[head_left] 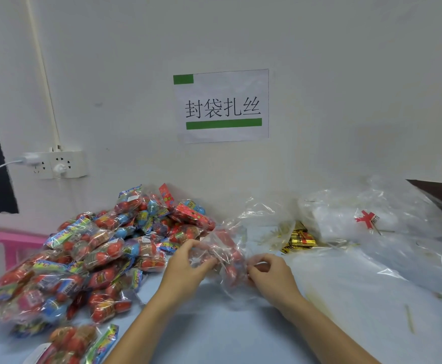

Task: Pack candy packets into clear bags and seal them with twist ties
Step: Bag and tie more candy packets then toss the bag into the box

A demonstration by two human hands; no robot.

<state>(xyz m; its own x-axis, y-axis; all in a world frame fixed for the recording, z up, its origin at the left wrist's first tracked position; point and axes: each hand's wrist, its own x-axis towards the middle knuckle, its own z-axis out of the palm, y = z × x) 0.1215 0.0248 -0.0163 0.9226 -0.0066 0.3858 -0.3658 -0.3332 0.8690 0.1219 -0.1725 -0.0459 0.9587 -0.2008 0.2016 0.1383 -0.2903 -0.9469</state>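
A clear bag (227, 258) with red candy packets inside lies on the light blue table (241, 324), between my two hands. My left hand (185, 261) grips the bag's left side with curled fingers. My right hand (269, 271) pinches the bag's right side between thumb and fingers. A big heap of red and blue candy packets (96, 248) fills the table's left half. Thin gold twist ties (275, 236) lie scattered just behind the bag. Whether a tie is on the bag is too blurred to tell.
Gold-wrapped candies (300, 240) sit behind my right hand. A pile of empty clear bags (372, 219) covers the right side. A pink plastic stool (2, 248) stands at far left. A socket strip (54, 164) and a paper sign (222, 106) hang on the wall.
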